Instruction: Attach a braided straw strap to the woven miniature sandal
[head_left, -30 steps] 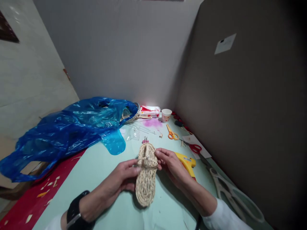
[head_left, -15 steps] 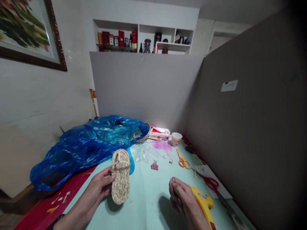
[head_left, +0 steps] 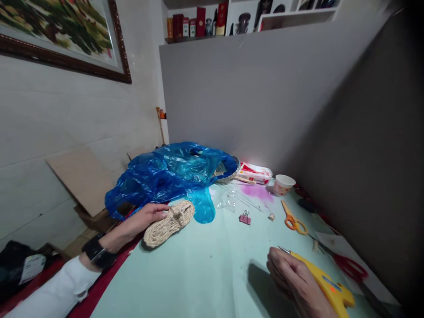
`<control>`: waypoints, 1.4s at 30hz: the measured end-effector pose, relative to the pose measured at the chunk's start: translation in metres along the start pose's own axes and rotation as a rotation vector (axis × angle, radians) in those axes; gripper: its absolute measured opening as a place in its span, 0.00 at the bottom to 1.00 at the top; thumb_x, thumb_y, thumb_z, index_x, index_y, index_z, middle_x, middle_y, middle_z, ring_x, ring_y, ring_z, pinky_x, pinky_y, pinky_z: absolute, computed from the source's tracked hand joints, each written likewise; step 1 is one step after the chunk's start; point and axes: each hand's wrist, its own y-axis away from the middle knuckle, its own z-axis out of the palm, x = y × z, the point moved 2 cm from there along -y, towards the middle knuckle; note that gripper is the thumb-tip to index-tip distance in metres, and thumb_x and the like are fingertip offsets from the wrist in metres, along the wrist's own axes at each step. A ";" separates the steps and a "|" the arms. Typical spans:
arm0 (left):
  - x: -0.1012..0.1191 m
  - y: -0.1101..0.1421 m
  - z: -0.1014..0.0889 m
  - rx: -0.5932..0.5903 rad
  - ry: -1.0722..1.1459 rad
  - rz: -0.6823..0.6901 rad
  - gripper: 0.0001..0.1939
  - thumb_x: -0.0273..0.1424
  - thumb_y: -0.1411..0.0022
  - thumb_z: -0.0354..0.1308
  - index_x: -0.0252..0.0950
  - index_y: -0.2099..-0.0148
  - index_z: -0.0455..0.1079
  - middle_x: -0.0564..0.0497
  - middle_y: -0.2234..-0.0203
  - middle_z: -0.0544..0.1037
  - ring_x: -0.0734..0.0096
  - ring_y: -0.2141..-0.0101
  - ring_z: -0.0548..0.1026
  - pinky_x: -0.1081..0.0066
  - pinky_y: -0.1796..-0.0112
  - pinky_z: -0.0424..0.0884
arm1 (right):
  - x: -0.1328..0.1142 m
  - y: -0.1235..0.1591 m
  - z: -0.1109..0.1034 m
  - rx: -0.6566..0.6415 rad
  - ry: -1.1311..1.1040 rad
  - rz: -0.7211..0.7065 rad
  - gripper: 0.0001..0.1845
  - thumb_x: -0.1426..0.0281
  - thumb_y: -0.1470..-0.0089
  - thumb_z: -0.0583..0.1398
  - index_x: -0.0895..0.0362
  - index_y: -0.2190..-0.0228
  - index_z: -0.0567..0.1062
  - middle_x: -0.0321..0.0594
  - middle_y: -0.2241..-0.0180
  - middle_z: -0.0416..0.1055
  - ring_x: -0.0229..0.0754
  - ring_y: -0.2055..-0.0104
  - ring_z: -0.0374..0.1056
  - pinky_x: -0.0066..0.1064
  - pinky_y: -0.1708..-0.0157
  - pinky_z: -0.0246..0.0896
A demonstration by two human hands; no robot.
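A woven straw sandal sole with a strap (head_left: 167, 227) lies slanted low over the left side of the pale green tabletop. My left hand (head_left: 151, 216), wearing a black wristwatch, grips its left edge beside the strap, thumb hidden. Curled into a fist, my right hand (head_left: 293, 276) is at the lower right, above its own shadow; whatever is inside the fingers, if anything, is hidden. Just right of it is a yellow glue gun (head_left: 326, 280), its metal nozzle poking out behind my knuckles.
A blue plastic bag (head_left: 168, 176) is heaped at the back left. Further right are a pink binder clip (head_left: 245, 217), a paper cup (head_left: 284, 184), orange scissors (head_left: 293, 221) and red-handled scissors (head_left: 351, 266). Grey panels (head_left: 251, 97) border the table's back and right.
My left hand has turned the sandal sole from upright to slanted and lowered it toward the table's left. The view has swung left and down. My right hand stays closed beside the glue gun.
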 end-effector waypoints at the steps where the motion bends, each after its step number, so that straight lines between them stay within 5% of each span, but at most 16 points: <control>1: -0.003 0.001 -0.006 0.013 -0.036 -0.003 0.20 0.38 0.48 0.67 0.35 0.54 0.80 0.45 0.61 0.84 0.54 0.60 0.79 0.65 0.61 0.71 | 0.000 -0.001 0.000 -0.019 0.003 0.000 0.31 0.42 0.46 0.55 0.53 0.78 0.52 0.28 0.78 0.44 0.34 0.77 0.42 0.26 0.79 0.44; 11: -0.017 0.006 -0.031 0.146 -0.272 0.110 0.16 0.39 0.47 0.65 0.39 0.58 0.82 0.47 0.56 0.84 0.49 0.55 0.76 0.63 0.52 0.68 | -0.011 -0.003 0.001 0.058 0.171 0.005 0.34 0.38 0.52 0.56 0.53 0.83 0.51 0.31 0.81 0.46 0.36 0.79 0.42 0.30 0.80 0.43; 15: -0.012 0.011 -0.031 0.074 -0.297 0.091 0.16 0.38 0.45 0.63 0.38 0.56 0.82 0.46 0.56 0.84 0.50 0.56 0.77 0.65 0.56 0.70 | -0.027 0.005 0.006 -0.010 0.298 -0.132 0.30 0.42 0.45 0.54 0.54 0.83 0.64 0.38 0.80 0.61 0.41 0.76 0.57 0.32 0.76 0.55; 19: 0.003 0.010 -0.026 -0.094 -0.340 0.055 0.13 0.36 0.44 0.63 0.38 0.59 0.83 0.45 0.64 0.85 0.55 0.66 0.79 0.68 0.66 0.71 | -0.035 0.011 0.017 -0.121 0.333 -0.199 0.20 0.51 0.41 0.55 0.51 0.71 0.77 0.42 0.73 0.73 0.46 0.71 0.67 0.32 0.71 0.62; 23: 0.014 -0.006 -0.013 -0.248 -0.409 0.144 0.09 0.33 0.46 0.64 0.39 0.64 0.83 0.45 0.64 0.85 0.53 0.62 0.79 0.66 0.59 0.70 | -0.026 0.013 0.025 -0.227 0.331 -0.257 0.16 0.57 0.39 0.55 0.50 0.65 0.79 0.42 0.69 0.77 0.48 0.68 0.72 0.33 0.68 0.68; 26: 0.018 -0.013 -0.008 -0.183 -0.458 0.249 0.10 0.32 0.47 0.65 0.40 0.61 0.83 0.45 0.59 0.83 0.50 0.54 0.76 0.63 0.48 0.65 | -0.018 0.020 0.023 -0.225 0.472 -0.359 0.15 0.61 0.36 0.53 0.47 0.58 0.79 0.42 0.60 0.79 0.50 0.60 0.76 0.35 0.60 0.72; 31: 0.018 0.007 -0.020 -0.061 -0.534 0.356 0.15 0.35 0.38 0.58 0.43 0.51 0.80 0.48 0.49 0.79 0.52 0.47 0.71 0.61 0.43 0.59 | -0.025 0.026 0.038 -0.306 0.863 -0.602 0.26 0.64 0.36 0.53 0.44 0.38 0.64 0.41 0.41 0.68 0.54 0.45 0.70 0.44 0.48 0.71; 36: -0.008 0.025 -0.033 -0.069 -0.712 0.369 0.25 0.38 0.41 0.62 0.44 0.40 0.71 0.46 0.41 0.73 0.51 0.41 0.66 0.61 0.41 0.57 | -0.032 0.004 0.078 -0.435 1.064 -0.678 0.30 0.60 0.35 0.52 0.60 0.36 0.62 0.52 0.36 0.55 0.60 0.35 0.56 0.56 0.38 0.55; 42: -0.023 0.028 -0.026 -0.035 -0.733 0.311 0.27 0.37 0.42 0.62 0.40 0.40 0.71 0.41 0.47 0.74 0.50 0.45 0.66 0.59 0.44 0.57 | -0.013 0.013 0.095 -0.444 1.155 -0.793 0.31 0.62 0.35 0.55 0.69 0.38 0.61 0.58 0.36 0.51 0.61 0.35 0.54 0.53 0.39 0.58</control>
